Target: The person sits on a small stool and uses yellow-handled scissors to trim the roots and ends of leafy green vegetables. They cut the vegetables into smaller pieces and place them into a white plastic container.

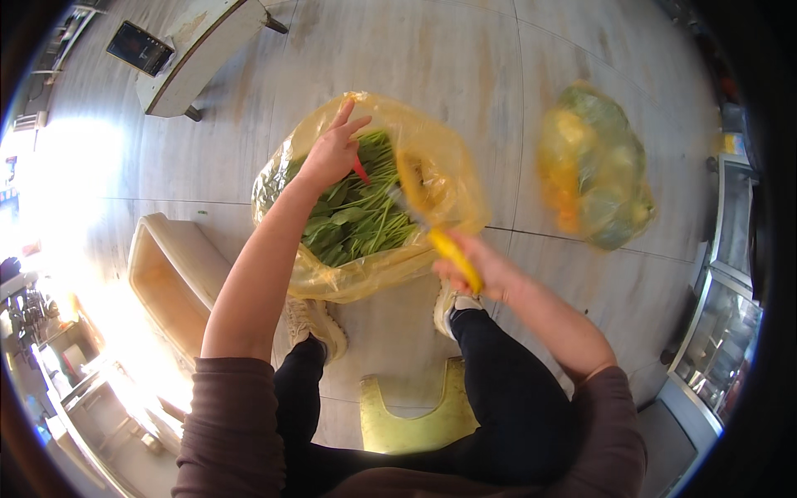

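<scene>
A translucent yellow plastic bag (373, 283) stands wide open on the floor before me, with leafy green vegetables (352, 221) lying inside, their pale stems towards the right. Over the bag's far left part reaches my left hand (333, 152), fingers apart, the index finger pointing at the far rim. From beneath that hand a red strip (360, 171) sticks out; what it belongs to is hidden. My right hand (482, 264) grips the yellow handle of a knife (454, 256) at the bag's near right side. Its blurred blade points to the stems.
To the right lies a second filled yellow plastic bag (594, 168). A pale plastic tub (187, 261) tilts at the left. At the upper left, a phone (140, 48) rests on a worn low bench (196, 56). A yellow-green stool (411, 429) is between my legs. Glass-fronted cabinets (716, 330) line the right.
</scene>
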`<action>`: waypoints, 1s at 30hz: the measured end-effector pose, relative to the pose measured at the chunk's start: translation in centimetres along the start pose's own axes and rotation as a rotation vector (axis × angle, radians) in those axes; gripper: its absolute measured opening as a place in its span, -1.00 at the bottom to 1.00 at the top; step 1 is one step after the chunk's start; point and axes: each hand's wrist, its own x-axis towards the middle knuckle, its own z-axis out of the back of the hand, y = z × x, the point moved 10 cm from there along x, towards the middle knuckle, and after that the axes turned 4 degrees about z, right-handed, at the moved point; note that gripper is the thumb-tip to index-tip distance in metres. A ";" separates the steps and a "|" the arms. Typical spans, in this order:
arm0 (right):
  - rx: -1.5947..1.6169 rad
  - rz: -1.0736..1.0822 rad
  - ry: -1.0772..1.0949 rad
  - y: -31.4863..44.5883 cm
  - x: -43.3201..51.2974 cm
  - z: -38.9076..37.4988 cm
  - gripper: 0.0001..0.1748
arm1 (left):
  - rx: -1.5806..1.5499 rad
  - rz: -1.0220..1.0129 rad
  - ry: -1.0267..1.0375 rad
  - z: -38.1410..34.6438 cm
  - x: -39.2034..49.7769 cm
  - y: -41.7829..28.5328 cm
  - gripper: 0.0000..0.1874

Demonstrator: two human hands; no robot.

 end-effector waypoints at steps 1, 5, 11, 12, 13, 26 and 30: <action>0.049 0.136 -0.037 1.4 2.2 3.4 -0.70 | 0.019 -0.018 -0.007 0.2 -0.3 -0.5 -0.49; 0.207 0.413 -0.256 7.5 2.5 11.6 -0.72 | 0.181 -0.081 -0.088 0.5 -2.4 1.3 -0.55; -0.184 0.181 -0.011 3.3 -1.1 4.4 -0.55 | 0.144 -0.346 -0.179 -2.3 -6.9 -2.4 -0.86; -0.216 0.177 0.021 2.9 -1.5 2.9 -0.50 | 0.140 -0.326 -0.160 -3.5 -7.2 -1.5 -0.86; -0.244 0.180 0.045 2.7 -1.8 1.9 -0.45 | 0.159 -0.276 -0.083 -4.8 -7.1 -1.0 -0.86; -0.128 0.302 0.071 3.0 -2.9 1.2 -0.41 | 0.456 -0.189 0.059 -9.6 -5.6 -1.6 -0.88; -0.158 0.307 0.056 2.7 -3.7 1.8 -0.38 | 0.175 -0.077 0.110 -6.1 -6.0 -2.8 -0.90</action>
